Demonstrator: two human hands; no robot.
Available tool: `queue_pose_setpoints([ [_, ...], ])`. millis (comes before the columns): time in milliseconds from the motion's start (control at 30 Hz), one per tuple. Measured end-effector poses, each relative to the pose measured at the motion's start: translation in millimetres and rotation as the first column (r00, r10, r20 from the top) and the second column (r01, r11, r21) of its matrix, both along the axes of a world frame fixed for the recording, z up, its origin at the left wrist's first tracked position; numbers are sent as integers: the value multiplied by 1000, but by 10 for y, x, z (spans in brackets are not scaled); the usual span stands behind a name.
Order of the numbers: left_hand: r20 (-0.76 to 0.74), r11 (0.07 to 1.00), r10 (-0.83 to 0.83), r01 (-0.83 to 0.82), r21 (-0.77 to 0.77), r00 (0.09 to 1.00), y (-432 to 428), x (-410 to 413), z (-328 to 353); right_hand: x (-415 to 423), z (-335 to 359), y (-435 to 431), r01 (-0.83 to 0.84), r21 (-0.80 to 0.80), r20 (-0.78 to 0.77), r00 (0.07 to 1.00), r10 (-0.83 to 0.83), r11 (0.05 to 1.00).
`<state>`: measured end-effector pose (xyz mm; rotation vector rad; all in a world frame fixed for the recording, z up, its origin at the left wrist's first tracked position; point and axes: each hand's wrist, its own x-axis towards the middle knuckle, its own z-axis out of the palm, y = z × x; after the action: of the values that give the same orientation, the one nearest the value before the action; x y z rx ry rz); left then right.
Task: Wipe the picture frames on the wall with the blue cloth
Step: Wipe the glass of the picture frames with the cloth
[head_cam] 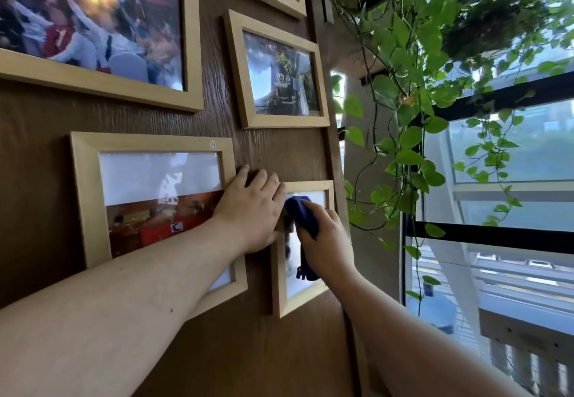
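Cloth: the blue cloth is bunched soft under my right hand, pressed on the glass of the small frame at lower right — limp, light, a loose tail hanging down past my wrist.
Right hand: fingers curled over the wad, palm pushing it flat to the pane; I judge the grip best kept at the bunched middle so the tail does not drag.
Left hand: my left hand lies open and flat, fingers spread, spanning the gap between the wide frame and the small one — steadying, holding nothing.
Small frame: pale wood border, mitred corners, glossy glass; probably light and free to swing on its hanger, so gentle pressure.
Glass: smooth, reflective, likely fragile and slick under the cloth.
Other frames: same pale wood on the upper portrait frame and the big frame at top left.
Wall: dark brown wood panel, grained and ridged.
Beyond: trailing green vine beside the window.
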<state>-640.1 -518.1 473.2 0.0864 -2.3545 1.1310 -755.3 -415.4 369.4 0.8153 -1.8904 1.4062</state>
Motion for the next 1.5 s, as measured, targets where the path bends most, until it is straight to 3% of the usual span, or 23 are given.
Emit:
queue_pose_setpoints([
  [133,-31,999,34,-35,-39,999,-14,-94,-13,-42,-82,-108,26,78,-96,995,-18,997],
  [267,-49,999,27,-29,-34,998,-4,-142,-22,-246,-164,-46,198,171,-233,960,-156,965],
  [467,-46,999,43,-44,-10,998,7,-156,-34,-613,-213,124,263,139,13,964,-267,955],
  [567,-49,999,49,-50,-14,998,14,-156,-25,-455,-240,30,171,122,-26,985,-169,978],
  [700,-61,999,52,-52,-9,997,29,-151,-49,-175,-424,-71,22,167,-235,972,18,986],
  [767,-52,998,67,-67,-8,996,38,-142,-47,-229,-475,-23,83,204,-252,967,-30,975],
  [900,-41,997,82,-82,15,996,61,-131,-39,-445,-584,133,193,213,-83,980,-179,958],
  [1033,-46,996,88,-87,15,995,75,-123,-43,-432,-652,169,104,189,-8,995,-104,976],
  [1200,-53,995,96,-95,14,994,84,-125,-53,-148,-722,114,-9,297,-231,970,81,955],
  [1300,-48,994,107,-107,5,993,89,-130,-59,-177,-761,170,42,334,-279,959,56,942],
  [1500,-36,995,94,-93,19,995,73,-136,-58,-405,-917,304,167,292,-11,985,-172,942],
])
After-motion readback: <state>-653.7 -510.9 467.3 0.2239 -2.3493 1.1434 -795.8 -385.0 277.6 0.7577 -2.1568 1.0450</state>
